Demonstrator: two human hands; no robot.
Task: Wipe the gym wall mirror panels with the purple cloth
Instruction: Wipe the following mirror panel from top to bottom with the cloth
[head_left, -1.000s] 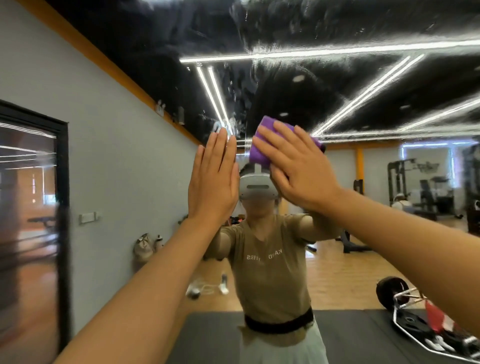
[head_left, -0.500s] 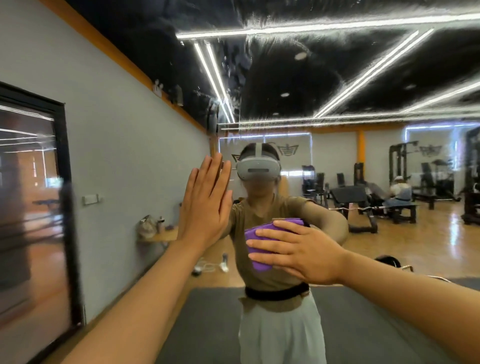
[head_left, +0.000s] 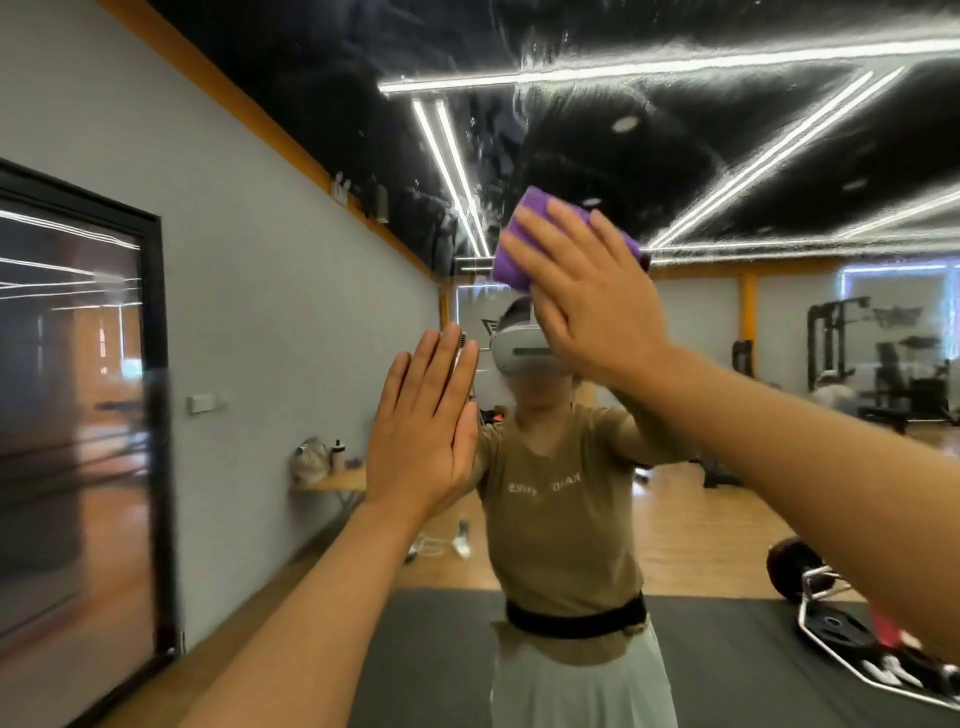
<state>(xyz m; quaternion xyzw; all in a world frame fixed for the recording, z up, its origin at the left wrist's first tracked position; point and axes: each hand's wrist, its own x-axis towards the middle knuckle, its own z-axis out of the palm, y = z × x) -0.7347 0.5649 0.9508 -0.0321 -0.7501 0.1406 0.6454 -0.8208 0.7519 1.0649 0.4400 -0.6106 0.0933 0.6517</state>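
Cloth (head_left: 519, 244), purple, folded soft and light: I press it to the mirror (head_left: 779, 467) under my right hand (head_left: 587, 306), fingers straight. Left hand (head_left: 423, 431) below, flat on glass. Best handled by palm pressure, no pinch needed.

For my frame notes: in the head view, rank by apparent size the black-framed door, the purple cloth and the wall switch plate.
1. Black-framed door, largest by far, though it is also nearer the camera.
2. Purple cloth, partly covered by the right hand.
3. Wall switch plate, smallest.
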